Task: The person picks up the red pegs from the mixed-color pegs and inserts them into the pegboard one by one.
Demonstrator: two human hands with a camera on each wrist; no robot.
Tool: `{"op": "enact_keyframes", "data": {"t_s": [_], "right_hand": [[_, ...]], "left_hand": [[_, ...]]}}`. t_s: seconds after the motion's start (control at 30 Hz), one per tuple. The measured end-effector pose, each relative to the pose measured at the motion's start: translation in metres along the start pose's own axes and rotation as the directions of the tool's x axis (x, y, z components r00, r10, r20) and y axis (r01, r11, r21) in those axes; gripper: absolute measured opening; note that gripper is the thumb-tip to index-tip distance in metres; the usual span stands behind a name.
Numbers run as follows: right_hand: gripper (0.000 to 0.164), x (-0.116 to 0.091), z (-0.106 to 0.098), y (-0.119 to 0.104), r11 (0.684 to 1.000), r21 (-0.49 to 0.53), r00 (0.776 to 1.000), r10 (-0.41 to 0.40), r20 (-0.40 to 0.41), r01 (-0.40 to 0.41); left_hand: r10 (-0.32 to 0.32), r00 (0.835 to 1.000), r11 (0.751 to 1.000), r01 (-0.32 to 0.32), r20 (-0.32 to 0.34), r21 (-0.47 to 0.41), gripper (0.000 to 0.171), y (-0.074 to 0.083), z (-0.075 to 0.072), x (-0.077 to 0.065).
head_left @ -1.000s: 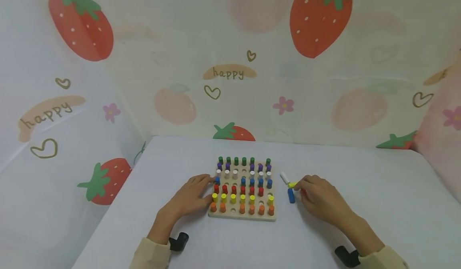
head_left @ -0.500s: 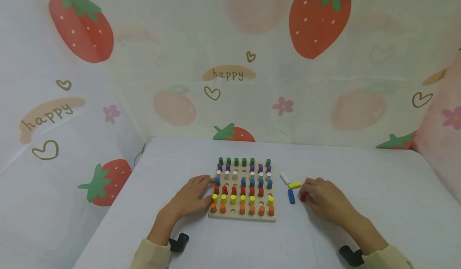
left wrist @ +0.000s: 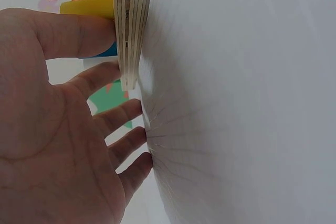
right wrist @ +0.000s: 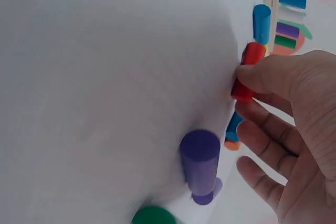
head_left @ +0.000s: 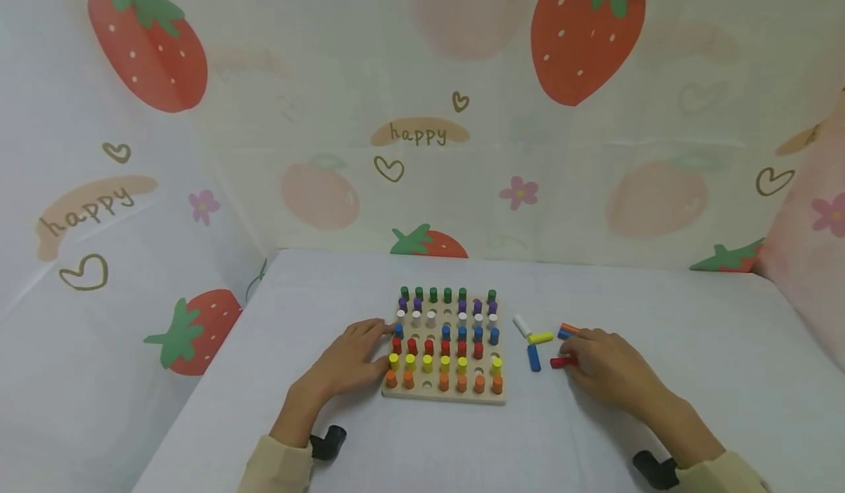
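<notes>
A wooden pegboard (head_left: 454, 396) with rows of coloured pegs lies mid-table. My left hand (head_left: 351, 357) rests at its left side; in the left wrist view the thumb and index finger touch the board's edge, and the other fingertips rest on the white surface. My right hand (head_left: 610, 368) pinches a red peg (right wrist: 251, 69) between thumb and index finger, low against the table. Just beyond that hand lie an orange peg (head_left: 569, 327) and a blue peg (head_left: 565, 334), partly covered by the fingers.
Between board and right hand lie a white peg (head_left: 522, 326), a yellow peg (head_left: 541, 337) and a blue peg (head_left: 534, 358). The right wrist view shows purple pegs (right wrist: 200, 161) and a green peg (right wrist: 153, 215) nearby. A strawberry-print cloth (head_left: 422, 199) stands behind the table.
My right hand has left the yellow peg and shifted right to the red peg, uncovering the orange and blue pegs beyond it. The left hand stays at the board.
</notes>
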State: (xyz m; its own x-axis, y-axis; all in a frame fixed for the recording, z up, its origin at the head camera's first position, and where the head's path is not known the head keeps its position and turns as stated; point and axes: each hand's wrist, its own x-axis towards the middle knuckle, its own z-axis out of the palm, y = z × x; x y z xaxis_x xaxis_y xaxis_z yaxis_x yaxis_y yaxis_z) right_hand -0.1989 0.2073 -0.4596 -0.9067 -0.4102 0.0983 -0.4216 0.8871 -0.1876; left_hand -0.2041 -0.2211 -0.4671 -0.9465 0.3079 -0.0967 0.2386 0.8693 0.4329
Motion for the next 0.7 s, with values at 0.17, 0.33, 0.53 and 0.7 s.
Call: {"op": "enact_keyframes", "data": {"t_s": [0.17, 0.33, 0.53, 0.7], "right_hand": [[0.013, -0.0066, -0.0025, 0.0035, 1.000, 0.006, 1.000, 0.010, -0.010, -0.010], [0.013, -0.0086, -0.0035, 0.0044, 1.000, 0.002, 1.000, 0.018, -0.006, -0.018], [0.014, -0.0087, -0.0046, 0.0061, 1.000, -0.004, 0.999, 0.031, -0.020, -0.031], [0.013, -0.0106, -0.0059, 0.0056, 0.999, -0.004, 0.999, 0.042, -0.005, -0.042]], "left_hand": [[0.000, 1.000, 1.000, 0.000, 0.003, 0.005, 0.057, -0.0002, 0.0000, -0.0003], [0.000, 1.000, 1.000, 0.000, 0.002, 0.009, 0.058, 0.0005, -0.0007, -0.0018], [-0.005, 1.000, 1.000, 0.005, -0.004, 0.004, 0.058, 0.0004, -0.0017, -0.0009], [-0.002, 1.000, 1.000, 0.002, 0.002, 0.001, 0.058, 0.0002, -0.0013, -0.0012]]}}
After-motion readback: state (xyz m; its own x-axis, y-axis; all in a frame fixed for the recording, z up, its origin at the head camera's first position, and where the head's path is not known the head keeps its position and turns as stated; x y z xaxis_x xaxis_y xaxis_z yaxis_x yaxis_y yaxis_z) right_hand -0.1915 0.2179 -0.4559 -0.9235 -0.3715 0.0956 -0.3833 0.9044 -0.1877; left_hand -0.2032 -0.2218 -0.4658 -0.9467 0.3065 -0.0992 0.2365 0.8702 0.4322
